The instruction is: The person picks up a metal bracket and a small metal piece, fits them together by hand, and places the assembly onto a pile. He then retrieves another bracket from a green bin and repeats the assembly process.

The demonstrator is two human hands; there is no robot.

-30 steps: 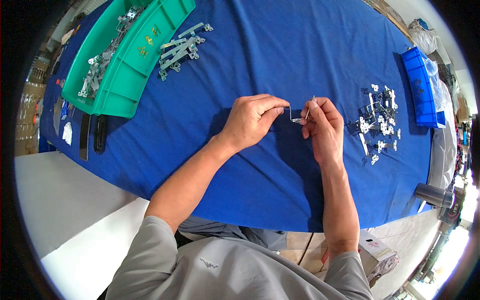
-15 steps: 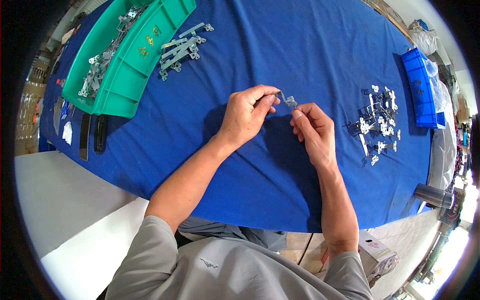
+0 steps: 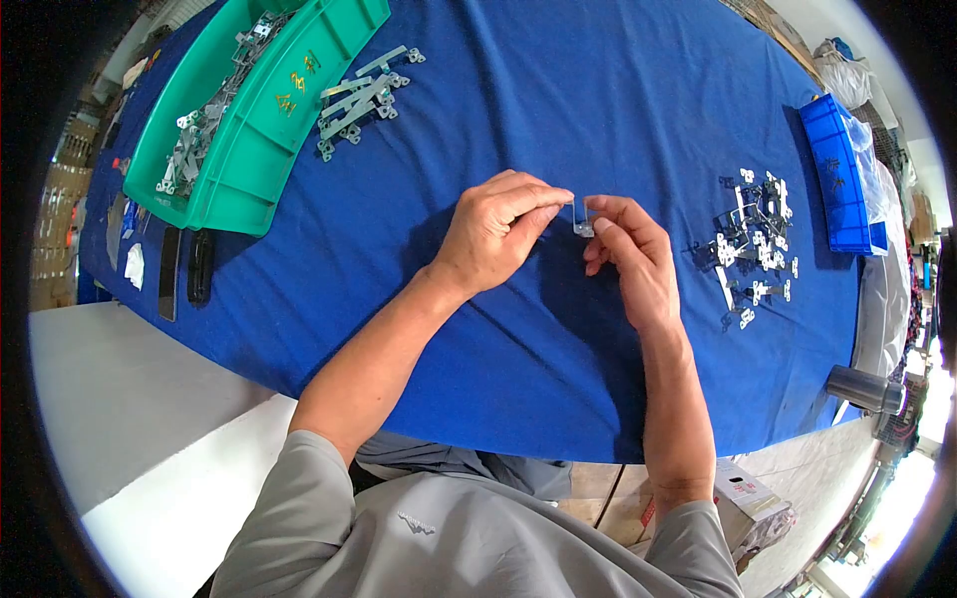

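1. Sleeve [image 3: 289, 498], grey, nearest.
2. The left hand [image 3: 503, 231] pinches a metal bracket [image 3: 583, 228] by one end, above blue cloth [image 3: 478, 369].
3. The right hand [image 3: 640, 257] curls at its lower end; I cannot tell whether it grips.
4. Loose brackets [image 3: 764, 239] lie rightward.
5. Farther, metal strips [image 3: 365, 100] beside a green bin [image 3: 249, 169].

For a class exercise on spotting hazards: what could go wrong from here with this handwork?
The thin metal part is in a fingertip grip of the left hand, so it might slip. Its narrow edges might nick the right hand, whose fingers are close by. Parts in the pile at the right overlap, so they could snag if lifted.
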